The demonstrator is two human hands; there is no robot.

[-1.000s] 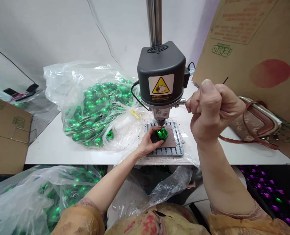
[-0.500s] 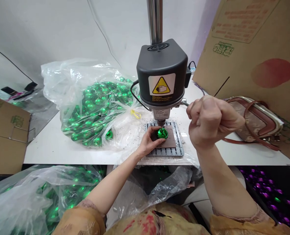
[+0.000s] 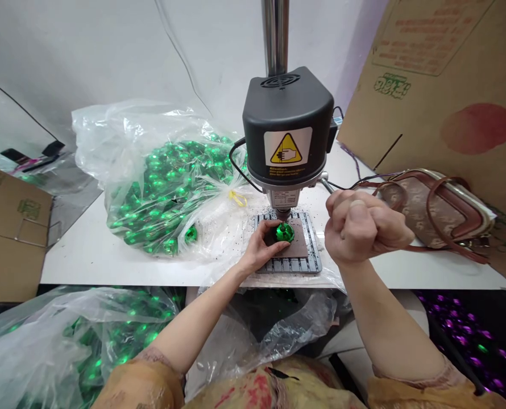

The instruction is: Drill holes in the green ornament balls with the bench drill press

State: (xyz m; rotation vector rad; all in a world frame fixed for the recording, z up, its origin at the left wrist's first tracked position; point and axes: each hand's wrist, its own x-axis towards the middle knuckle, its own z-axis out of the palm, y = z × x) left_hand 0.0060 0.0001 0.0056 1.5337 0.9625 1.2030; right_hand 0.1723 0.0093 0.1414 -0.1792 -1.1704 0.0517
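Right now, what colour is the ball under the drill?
Shiny green; the head view shows the ball best.

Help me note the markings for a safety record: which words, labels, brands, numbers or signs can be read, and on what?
"Attention:" in yellow on the black drill head; the smaller lines beneath are too blurred.
Yellow warning triangle with a hand symbol, no words, on its white sticker.
Silver plate below: too small.
Red and green print on the right carton, green on the left carton: unreadable.
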